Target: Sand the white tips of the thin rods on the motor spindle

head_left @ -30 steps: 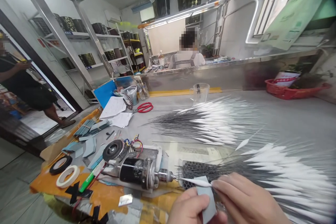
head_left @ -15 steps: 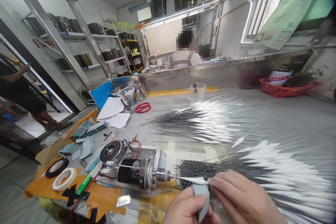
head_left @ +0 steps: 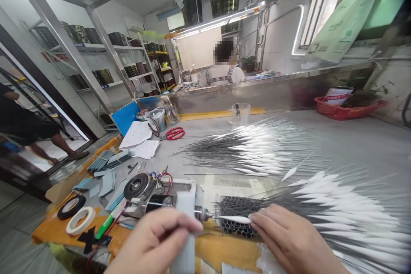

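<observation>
My left hand (head_left: 157, 235) pinches a grey-blue strip of sandpaper (head_left: 185, 250), held upright in front of the small motor (head_left: 157, 202) and apart from the float. A white, spindle-shaped fishing float (head_left: 234, 219) lies level, its thin stem running into the motor's metal chuck (head_left: 201, 214). With fingers pressed together, my right hand (head_left: 282, 231) grips the float's right end. Under the float sits a dark holder with honeycomb mesh (head_left: 237, 205). Beside my right hand spreads a large bundle of similar white floats (head_left: 346, 209) on thin dark stems.
A second float bundle (head_left: 257, 147) lies farther back. Left are red-handled scissors (head_left: 175, 133), papers (head_left: 138, 135), sandpaper pieces (head_left: 107, 183), tape rolls (head_left: 79, 221) and a green marker (head_left: 104, 226). A glass mug (head_left: 240, 114) and red basket (head_left: 349, 109) stand behind. A person (head_left: 223, 75) sits beyond the partition.
My left hand has drawn the sandpaper strip away from the float, leftward to in front of the motor. My right hand stays at the float's end. The person at the doorway has shifted slightly.
</observation>
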The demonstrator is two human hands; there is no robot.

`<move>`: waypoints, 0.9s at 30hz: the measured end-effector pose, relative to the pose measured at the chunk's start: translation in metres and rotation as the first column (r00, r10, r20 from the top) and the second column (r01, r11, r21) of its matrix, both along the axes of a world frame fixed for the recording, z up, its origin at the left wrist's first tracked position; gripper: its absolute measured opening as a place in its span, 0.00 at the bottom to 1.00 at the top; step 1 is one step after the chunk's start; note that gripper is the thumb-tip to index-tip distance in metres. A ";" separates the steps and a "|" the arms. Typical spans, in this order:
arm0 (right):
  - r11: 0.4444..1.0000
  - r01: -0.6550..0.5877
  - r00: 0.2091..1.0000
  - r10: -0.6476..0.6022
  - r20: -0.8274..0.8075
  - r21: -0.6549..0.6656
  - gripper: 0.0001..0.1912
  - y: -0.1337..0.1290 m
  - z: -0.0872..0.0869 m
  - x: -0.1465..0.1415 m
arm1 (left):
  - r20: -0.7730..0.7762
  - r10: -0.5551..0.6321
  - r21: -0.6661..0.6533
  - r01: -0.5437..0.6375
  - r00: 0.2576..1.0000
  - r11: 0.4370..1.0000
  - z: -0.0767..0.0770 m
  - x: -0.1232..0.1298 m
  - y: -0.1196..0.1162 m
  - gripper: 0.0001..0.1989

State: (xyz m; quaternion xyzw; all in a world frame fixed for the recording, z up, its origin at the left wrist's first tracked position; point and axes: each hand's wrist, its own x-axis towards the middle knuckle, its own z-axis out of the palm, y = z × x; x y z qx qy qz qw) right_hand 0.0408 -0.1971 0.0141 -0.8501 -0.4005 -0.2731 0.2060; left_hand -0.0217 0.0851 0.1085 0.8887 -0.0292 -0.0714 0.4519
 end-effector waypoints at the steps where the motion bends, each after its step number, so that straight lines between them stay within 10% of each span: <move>1: 1.000 0.002 1.000 -0.002 -0.008 -0.002 0.10 0.000 -0.001 0.000 | 0.210 -0.051 0.243 -0.001 0.976 0.970 0.009 0.009 0.004 0.15; 3: 1.000 0.012 0.999 -0.012 -0.033 0.003 0.11 -0.001 -0.003 -0.001 | 0.457 -0.239 0.564 -0.072 0.857 0.822 0.018 0.029 0.009 0.17; 8: 1.000 0.016 0.998 -0.016 -0.064 0.011 0.11 -0.004 -0.002 -0.003 | 0.185 -0.561 0.773 0.233 0.807 0.590 -0.005 0.058 -0.006 0.08; 22: 1.000 0.001 0.998 0.000 -0.056 0.020 0.10 -0.004 0.005 -0.002 | 0.247 -0.477 0.671 0.207 0.844 0.712 -0.022 0.055 -0.006 0.06; 27: 0.997 0.023 1.000 -0.022 0.016 -0.071 0.11 0.000 0.007 -0.003 | 0.176 -0.495 0.717 0.233 0.851 0.656 -0.016 0.056 -0.010 0.09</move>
